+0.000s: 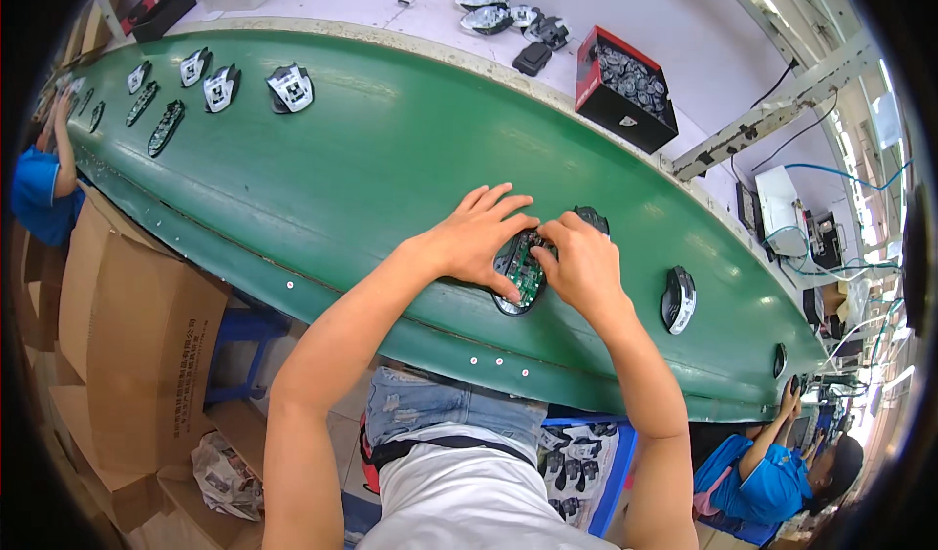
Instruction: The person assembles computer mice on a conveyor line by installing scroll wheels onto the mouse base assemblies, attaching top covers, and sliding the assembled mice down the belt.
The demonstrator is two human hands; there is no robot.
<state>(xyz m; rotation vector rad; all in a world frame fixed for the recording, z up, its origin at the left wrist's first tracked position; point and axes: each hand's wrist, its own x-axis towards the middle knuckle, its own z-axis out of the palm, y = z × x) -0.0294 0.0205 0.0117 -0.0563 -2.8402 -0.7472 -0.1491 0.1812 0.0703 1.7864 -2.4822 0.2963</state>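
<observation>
An opened computer mouse base (526, 275) with a green circuit board lies on the green conveyor belt in front of me. My left hand (469, 242) grips it from the left, the thumb on its near end and the forefinger at its far end. From the right, my right hand (586, 267) closes thumb and forefinger on the board's upper right part; any small piece between those fingertips is hidden. Just behind my right hand sits a dark mouse part (592, 220), partly covered. Farther right on the belt lies a black and silver mouse shell (679, 300).
At the belt's far left are several mouse shells (291, 89) and boards (166, 128). A red-black box of small parts (627, 91) stands on the back ledge, beside more shells (486, 18). Cardboard boxes (147, 335) and a blue crate (616, 482) flank me. Co-workers sit at both ends.
</observation>
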